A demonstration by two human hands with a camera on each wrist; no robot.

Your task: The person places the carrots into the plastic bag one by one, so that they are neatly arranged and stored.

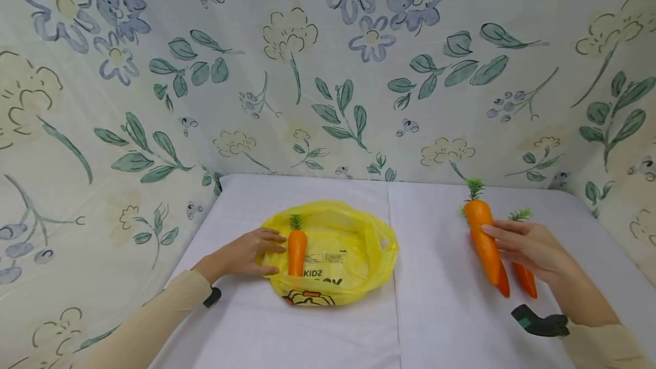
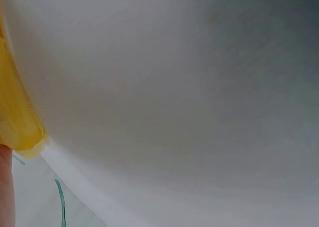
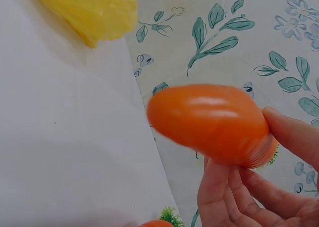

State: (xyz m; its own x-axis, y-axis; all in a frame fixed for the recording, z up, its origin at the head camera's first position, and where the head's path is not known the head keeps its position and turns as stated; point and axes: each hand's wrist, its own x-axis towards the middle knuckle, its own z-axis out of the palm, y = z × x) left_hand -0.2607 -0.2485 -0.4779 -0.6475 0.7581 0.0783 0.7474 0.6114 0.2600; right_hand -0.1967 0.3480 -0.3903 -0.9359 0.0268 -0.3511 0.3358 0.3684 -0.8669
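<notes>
Left hand (image 1: 256,254) at the near-left rim of the yellow bag (image 1: 359,288): fingers bent over the edge, thumb below, gripping the plastic. Right hand (image 1: 533,248) pinches the raised carrot (image 1: 484,238) between thumb and fingers, the gap only as wide as its body; leafy top points away from the person. Bag lies open on the white cloth (image 1: 441,329), one orange carrot (image 1: 296,250) inside, against its left part. Another carrot (image 1: 526,282) lies beneath the right hand, partly covered.
</notes>
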